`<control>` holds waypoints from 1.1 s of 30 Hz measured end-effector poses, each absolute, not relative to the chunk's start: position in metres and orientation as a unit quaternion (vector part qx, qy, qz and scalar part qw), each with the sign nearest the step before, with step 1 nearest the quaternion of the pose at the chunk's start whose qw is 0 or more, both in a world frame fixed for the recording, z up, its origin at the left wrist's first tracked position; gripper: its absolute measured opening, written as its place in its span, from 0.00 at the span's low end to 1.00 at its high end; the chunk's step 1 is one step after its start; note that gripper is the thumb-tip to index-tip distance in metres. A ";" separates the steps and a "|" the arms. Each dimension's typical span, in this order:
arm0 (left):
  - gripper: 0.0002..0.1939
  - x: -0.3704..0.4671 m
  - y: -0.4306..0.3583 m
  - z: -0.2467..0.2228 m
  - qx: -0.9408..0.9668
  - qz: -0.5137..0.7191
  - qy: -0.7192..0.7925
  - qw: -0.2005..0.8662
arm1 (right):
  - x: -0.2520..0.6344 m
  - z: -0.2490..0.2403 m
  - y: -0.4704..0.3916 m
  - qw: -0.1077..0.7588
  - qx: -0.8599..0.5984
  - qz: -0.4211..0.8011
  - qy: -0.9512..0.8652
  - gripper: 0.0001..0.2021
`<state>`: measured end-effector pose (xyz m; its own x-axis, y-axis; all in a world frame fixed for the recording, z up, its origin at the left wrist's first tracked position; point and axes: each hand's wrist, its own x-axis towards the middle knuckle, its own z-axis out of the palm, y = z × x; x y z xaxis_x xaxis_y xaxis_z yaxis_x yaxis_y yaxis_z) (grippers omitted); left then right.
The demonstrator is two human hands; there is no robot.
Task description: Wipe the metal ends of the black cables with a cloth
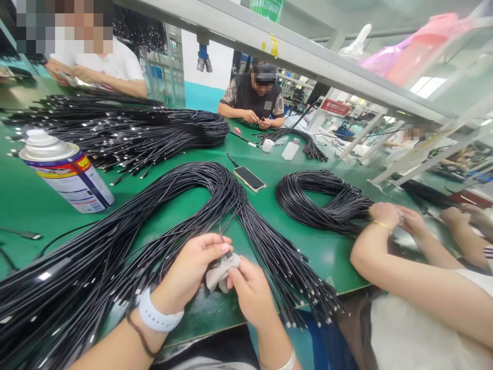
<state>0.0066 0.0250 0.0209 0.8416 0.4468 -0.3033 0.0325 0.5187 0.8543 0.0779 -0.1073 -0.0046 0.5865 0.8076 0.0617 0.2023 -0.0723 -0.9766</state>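
My left hand [200,257], with a pale watch strap on its wrist, pinches a black cable [228,253] close to its connector end. A grey-white cloth [220,273] is wrapped around that end, and my right hand [248,282] grips the cloth with thumb and fingers. The connector itself is mostly hidden by the cloth. Beneath and behind my hands, a large bundle of black cables [185,180] curves in an arch across the green table, its silver-tipped ends fanning out on the right and at the lower left.
A spray can [69,172] stands at the left before another cable pile [162,123]. Beyond the arch lie a phone [249,178] and a small bottle [290,149]. A coiled bundle [308,198] is by a co-worker's arms [400,252] at right. Other people sit across the table.
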 end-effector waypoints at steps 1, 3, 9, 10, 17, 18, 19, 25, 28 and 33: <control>0.10 0.006 0.025 0.021 0.473 0.121 0.251 0.836 | 0.078 -0.005 -0.107 0.570 -0.684 0.265 -0.370 0.14; 0.10 0.006 0.024 0.020 0.470 0.117 0.246 0.839 | 0.079 -0.005 -0.106 0.569 -0.686 0.264 -0.369 0.14; 0.10 0.008 0.022 0.019 0.495 0.112 0.222 0.833 | 0.074 -0.007 -0.100 0.596 -0.682 0.265 -0.330 0.12; 0.10 0.008 0.022 0.019 0.498 0.114 0.226 0.830 | 0.072 -0.007 -0.098 0.608 -0.677 0.268 -0.317 0.13; 0.07 0.007 0.027 0.019 0.479 0.141 0.254 0.828 | 0.071 -0.005 -0.094 0.547 -0.717 0.225 -0.369 0.12; 0.07 0.007 0.027 0.019 0.476 0.143 0.256 0.829 | 0.071 -0.005 -0.096 0.541 -0.719 0.228 -0.373 0.12; 0.07 0.007 0.027 0.019 0.475 0.144 0.259 0.829 | 0.072 -0.005 -0.098 0.540 -0.719 0.234 -0.371 0.12; 0.06 0.006 0.027 0.024 0.477 0.149 0.264 0.825 | 0.078 -0.007 -0.109 0.551 -0.703 0.272 -0.359 0.13; 0.06 0.005 0.028 0.026 0.492 0.156 0.265 0.815 | 0.079 -0.006 -0.112 0.554 -0.700 0.277 -0.355 0.14; 0.05 0.003 0.029 0.025 0.512 0.167 0.271 0.798 | 0.079 -0.006 -0.116 0.546 -0.707 0.287 -0.345 0.15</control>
<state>0.0031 0.0292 0.0253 0.7973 0.5437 -0.2622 0.0124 0.4195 0.9077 0.0794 -0.1158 -0.0061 0.5975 0.8013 -0.0286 0.1748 -0.1650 -0.9707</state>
